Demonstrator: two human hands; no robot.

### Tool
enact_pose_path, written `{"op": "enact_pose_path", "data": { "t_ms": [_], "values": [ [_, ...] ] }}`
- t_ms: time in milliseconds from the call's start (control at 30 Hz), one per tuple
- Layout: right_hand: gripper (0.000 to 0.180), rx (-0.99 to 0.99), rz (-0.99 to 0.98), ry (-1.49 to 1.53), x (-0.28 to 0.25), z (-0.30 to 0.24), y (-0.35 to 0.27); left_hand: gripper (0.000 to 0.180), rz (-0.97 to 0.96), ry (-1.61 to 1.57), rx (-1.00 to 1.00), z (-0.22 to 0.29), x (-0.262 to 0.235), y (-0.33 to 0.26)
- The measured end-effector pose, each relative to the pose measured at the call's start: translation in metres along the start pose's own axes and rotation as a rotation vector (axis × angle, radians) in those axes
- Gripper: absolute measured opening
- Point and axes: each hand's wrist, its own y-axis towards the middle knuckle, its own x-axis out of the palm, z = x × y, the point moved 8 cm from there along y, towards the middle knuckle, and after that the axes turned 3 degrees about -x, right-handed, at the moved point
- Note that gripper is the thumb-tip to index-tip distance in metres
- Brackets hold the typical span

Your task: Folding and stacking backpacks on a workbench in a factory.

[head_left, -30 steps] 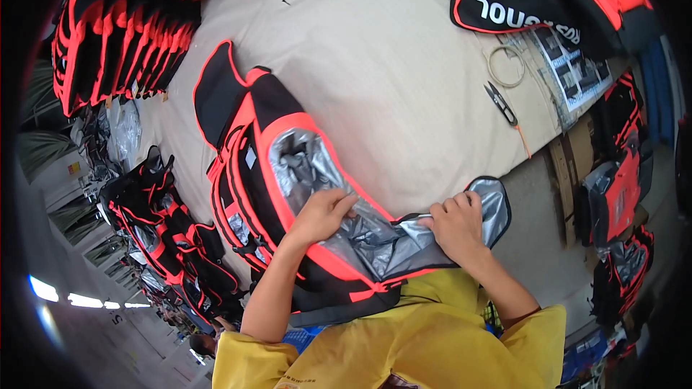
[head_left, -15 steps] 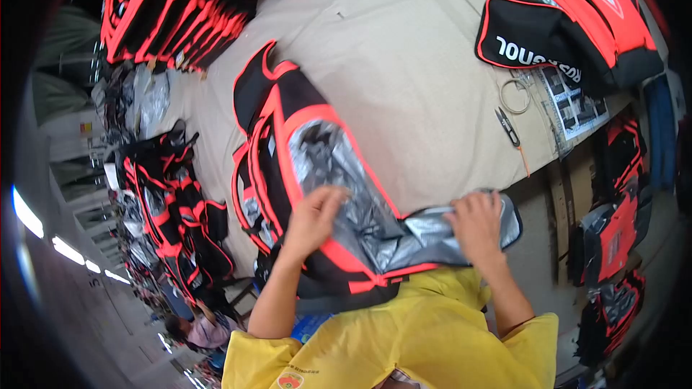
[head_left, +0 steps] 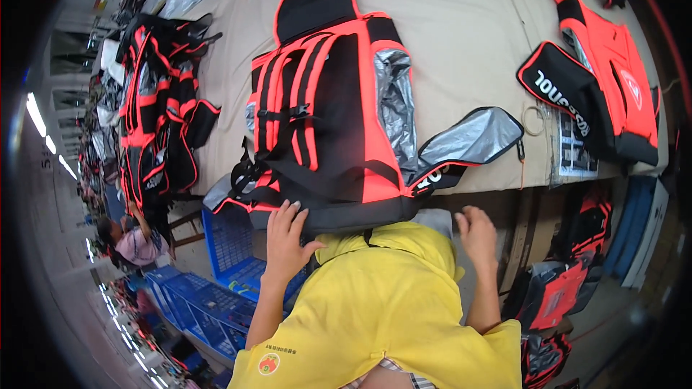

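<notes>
One left hand (head_left: 286, 239) on backpack (head_left: 328, 112).

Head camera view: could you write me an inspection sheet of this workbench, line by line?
Surface: beige table, largely covered.
Job's things: black and red backpack lying flat, silver-lined flap open.
Clutter: second bag at right; printed sheet; wire ring.
Hands: left hand touches the backpack's near edge; right hand open, holding nothing.
Cables: nothing seen.
Surroundings: stacked bags at left; blue crates below; another person nearby.
</notes>
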Motion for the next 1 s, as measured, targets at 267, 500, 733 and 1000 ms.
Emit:
{"op": "enact_pose_path", "data": {
  "t_ms": [267,500,733,1000],
  "values": [
    [0.044,-0.039,-0.417,-0.010,0.080,-0.059,-0.026,0.035,0.198,0.114,0.147,-0.003,-0.034,0.066],
    [0.049,-0.100,-0.531,1.117,0.171,-0.109,-0.022,0.044,0.256,-0.043,0.309,0.025,-0.168,0.149],
    [0.036,0.050,-0.185,1.535,0.110,-0.256,-0.013,0.050,0.117,-0.142,0.220,-0.022,-0.173,0.213],
    [0.043,0.059,0.016,1.325,0.101,-0.261,-0.006,0.051,-0.032,-0.256,0.173,-0.050,-0.122,0.240]
  ]
}}
